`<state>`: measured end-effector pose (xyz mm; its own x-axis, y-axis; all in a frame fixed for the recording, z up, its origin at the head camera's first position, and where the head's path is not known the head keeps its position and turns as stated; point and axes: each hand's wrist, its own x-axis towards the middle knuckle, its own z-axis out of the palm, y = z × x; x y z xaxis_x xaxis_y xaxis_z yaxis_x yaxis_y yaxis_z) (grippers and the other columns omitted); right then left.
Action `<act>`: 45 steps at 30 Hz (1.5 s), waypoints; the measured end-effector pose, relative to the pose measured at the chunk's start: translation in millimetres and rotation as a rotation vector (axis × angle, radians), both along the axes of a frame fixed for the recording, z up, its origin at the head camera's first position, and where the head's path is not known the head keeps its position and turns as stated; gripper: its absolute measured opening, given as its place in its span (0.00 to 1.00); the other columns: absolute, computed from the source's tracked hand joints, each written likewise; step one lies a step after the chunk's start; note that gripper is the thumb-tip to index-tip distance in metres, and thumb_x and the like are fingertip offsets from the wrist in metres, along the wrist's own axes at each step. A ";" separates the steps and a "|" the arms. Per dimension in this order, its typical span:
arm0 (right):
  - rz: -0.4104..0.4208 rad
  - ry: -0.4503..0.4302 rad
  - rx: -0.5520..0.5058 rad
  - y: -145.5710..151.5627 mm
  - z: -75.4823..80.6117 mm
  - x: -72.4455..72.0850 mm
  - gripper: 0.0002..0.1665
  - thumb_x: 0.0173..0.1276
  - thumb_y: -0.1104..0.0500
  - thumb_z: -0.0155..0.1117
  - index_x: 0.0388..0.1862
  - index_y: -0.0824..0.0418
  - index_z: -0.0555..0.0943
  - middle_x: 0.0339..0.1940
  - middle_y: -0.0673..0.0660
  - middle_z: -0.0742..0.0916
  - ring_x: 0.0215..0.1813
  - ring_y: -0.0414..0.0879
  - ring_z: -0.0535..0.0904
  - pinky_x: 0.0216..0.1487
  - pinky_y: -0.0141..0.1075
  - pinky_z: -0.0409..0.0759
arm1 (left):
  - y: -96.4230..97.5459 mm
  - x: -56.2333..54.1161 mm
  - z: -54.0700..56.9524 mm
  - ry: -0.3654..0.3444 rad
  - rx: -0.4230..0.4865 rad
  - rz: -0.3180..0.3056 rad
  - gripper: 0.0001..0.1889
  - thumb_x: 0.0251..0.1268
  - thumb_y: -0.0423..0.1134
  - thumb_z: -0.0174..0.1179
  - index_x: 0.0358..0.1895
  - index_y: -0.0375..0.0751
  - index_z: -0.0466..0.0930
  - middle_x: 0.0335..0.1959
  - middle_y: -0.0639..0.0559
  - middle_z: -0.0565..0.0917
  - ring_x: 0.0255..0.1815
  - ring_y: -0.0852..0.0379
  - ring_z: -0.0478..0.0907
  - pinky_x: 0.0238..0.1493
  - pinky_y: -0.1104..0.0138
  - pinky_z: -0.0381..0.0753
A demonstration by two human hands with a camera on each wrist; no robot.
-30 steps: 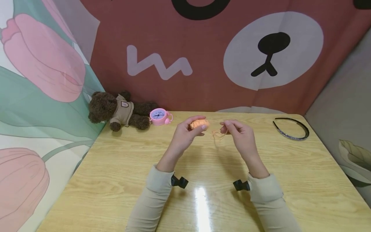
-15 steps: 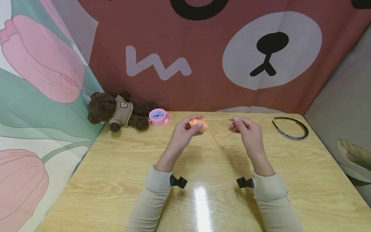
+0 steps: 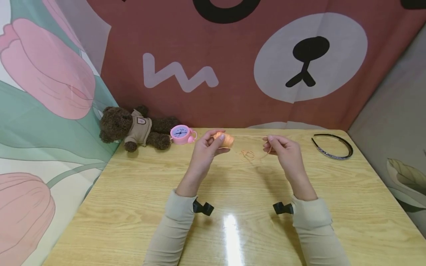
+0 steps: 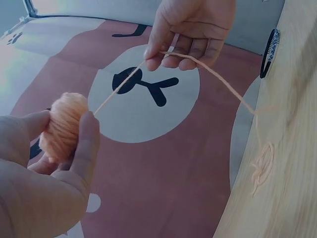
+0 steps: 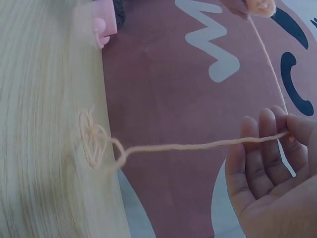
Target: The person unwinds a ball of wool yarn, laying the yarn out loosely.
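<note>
A small ball of orange yarn [image 4: 64,126] is gripped between the thumb and fingers of my left hand [image 3: 203,149], above the far part of the table. From the ball a taut strand [image 4: 119,90] runs across to my right hand [image 3: 285,153], which pinches it between thumb and forefinger. The other right fingers are loosely curled in the right wrist view. Past the pinch, the strand's tail [image 5: 198,146] sags down to a loose tangle of yarn [image 3: 247,155] on the tabletop, between and below the hands.
A brown teddy bear [image 3: 138,127] in a beige shirt lies at the table's back left, beside a pink alarm clock [image 3: 181,134]. A dark headband [image 3: 336,157] with a glittery band lies at the back right. A printed curtain [image 3: 233,107] hangs behind the wooden table [image 3: 239,192].
My right hand has moved right, drawing the strand longer and taut. My left hand has shifted slightly left and turned the yarn ball. The tangle stays on the table.
</note>
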<state>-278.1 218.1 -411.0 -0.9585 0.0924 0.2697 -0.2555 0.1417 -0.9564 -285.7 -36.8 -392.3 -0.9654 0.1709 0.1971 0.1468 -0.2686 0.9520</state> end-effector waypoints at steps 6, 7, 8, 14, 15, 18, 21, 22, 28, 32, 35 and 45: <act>-0.047 -0.014 -0.032 3.8 1.9 -0.9 0.25 0.75 0.44 0.60 0.50 0.65 0.86 0.32 0.46 0.89 0.35 0.38 0.86 0.43 0.30 0.87 | -2.0 1.4 1.5 -0.009 -0.074 -0.024 0.19 0.74 0.31 0.52 0.65 0.36 0.73 0.40 0.49 0.81 0.36 0.60 0.78 0.36 0.69 0.82; -0.053 -0.019 -0.054 4.9 2.4 -0.7 0.25 0.75 0.45 0.61 0.51 0.66 0.86 0.32 0.46 0.88 0.35 0.38 0.86 0.43 0.30 0.87 | -2.4 1.7 1.7 -0.015 -0.086 -0.028 0.20 0.74 0.30 0.51 0.66 0.38 0.72 0.42 0.47 0.80 0.36 0.59 0.77 0.35 0.69 0.81; -0.059 -0.023 -0.074 6.3 2.6 -0.6 0.26 0.75 0.45 0.61 0.52 0.67 0.85 0.31 0.46 0.88 0.35 0.38 0.86 0.43 0.29 0.87 | -2.8 1.8 1.5 -0.026 -0.094 -0.030 0.20 0.74 0.30 0.50 0.67 0.40 0.72 0.44 0.45 0.80 0.37 0.58 0.78 0.35 0.69 0.81; -0.093 -0.043 -0.165 15.3 3.3 -0.4 0.25 0.74 0.45 0.63 0.51 0.67 0.85 0.30 0.47 0.88 0.34 0.39 0.86 0.41 0.28 0.87 | -5.3 -0.3 1.8 -0.056 -0.016 0.006 0.22 0.77 0.33 0.54 0.70 0.39 0.69 0.45 0.47 0.82 0.38 0.61 0.84 0.39 0.70 0.86; -0.099 -0.045 -0.175 17.0 3.5 -0.5 0.24 0.74 0.45 0.63 0.50 0.65 0.86 0.30 0.47 0.88 0.33 0.39 0.86 0.41 0.28 0.86 | -5.6 -0.7 2.2 -0.056 0.004 0.017 0.22 0.77 0.33 0.55 0.70 0.38 0.69 0.46 0.48 0.83 0.37 0.61 0.85 0.40 0.70 0.87; -0.117 -0.043 -0.229 23.1 3.6 -1.6 0.22 0.73 0.46 0.63 0.49 0.64 0.86 0.29 0.48 0.88 0.33 0.40 0.85 0.41 0.28 0.87 | -6.7 -2.2 2.3 -0.056 0.043 0.042 0.22 0.75 0.32 0.57 0.69 0.37 0.69 0.46 0.49 0.83 0.36 0.62 0.86 0.40 0.70 0.88; -0.146 -0.041 -0.318 30.1 3.8 -1.9 0.22 0.73 0.48 0.64 0.50 0.65 0.86 0.29 0.49 0.87 0.31 0.40 0.85 0.39 0.29 0.87 | -7.5 -2.6 2.6 -0.058 0.044 0.050 0.21 0.74 0.31 0.58 0.67 0.35 0.70 0.47 0.48 0.81 0.36 0.62 0.86 0.41 0.71 0.87; -0.160 -0.038 -0.353 32.4 4.0 -1.8 0.21 0.73 0.48 0.64 0.49 0.66 0.86 0.28 0.49 0.87 0.31 0.41 0.85 0.39 0.29 0.87 | -7.8 -2.9 2.5 -0.058 0.042 0.050 0.21 0.74 0.31 0.58 0.67 0.34 0.70 0.47 0.48 0.80 0.37 0.62 0.85 0.41 0.71 0.87; -0.242 -0.041 -0.513 45.6 5.8 -2.2 0.18 0.72 0.50 0.66 0.45 0.65 0.86 0.27 0.51 0.85 0.27 0.42 0.84 0.35 0.30 0.86 | -10.7 -5.5 1.0 -0.055 0.058 0.097 0.20 0.75 0.33 0.58 0.66 0.35 0.71 0.48 0.48 0.79 0.39 0.60 0.85 0.40 0.72 0.86; -0.288 -0.057 -0.604 55.3 3.8 -2.9 0.18 0.73 0.51 0.65 0.46 0.66 0.85 0.26 0.52 0.85 0.26 0.43 0.83 0.33 0.31 0.86 | -14.7 -6.1 1.3 -0.041 0.068 0.122 0.19 0.76 0.35 0.57 0.65 0.35 0.73 0.48 0.50 0.79 0.38 0.61 0.85 0.39 0.72 0.86; -0.315 -0.060 -0.688 63.5 1.7 -2.1 0.18 0.73 0.52 0.65 0.47 0.66 0.85 0.26 0.52 0.84 0.26 0.44 0.82 0.32 0.31 0.85 | -17.4 -5.9 2.5 -0.031 0.046 0.109 0.17 0.77 0.35 0.56 0.65 0.36 0.75 0.46 0.51 0.81 0.38 0.61 0.85 0.39 0.71 0.86; -0.389 -0.042 -0.894 79.2 1.1 -1.3 0.13 0.74 0.54 0.65 0.41 0.66 0.83 0.26 0.54 0.82 0.23 0.46 0.78 0.27 0.33 0.82 | -17.6 -2.9 6.3 -0.057 -0.062 0.065 0.18 0.72 0.31 0.56 0.63 0.36 0.77 0.48 0.52 0.79 0.40 0.61 0.75 0.35 0.73 0.77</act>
<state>-279.3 297.4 -409.9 -0.8249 0.5585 -0.0870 -0.3080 -0.5732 -0.7593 -288.6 -54.4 -386.0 -0.9842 0.1173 0.1324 0.1072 -0.2001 0.9739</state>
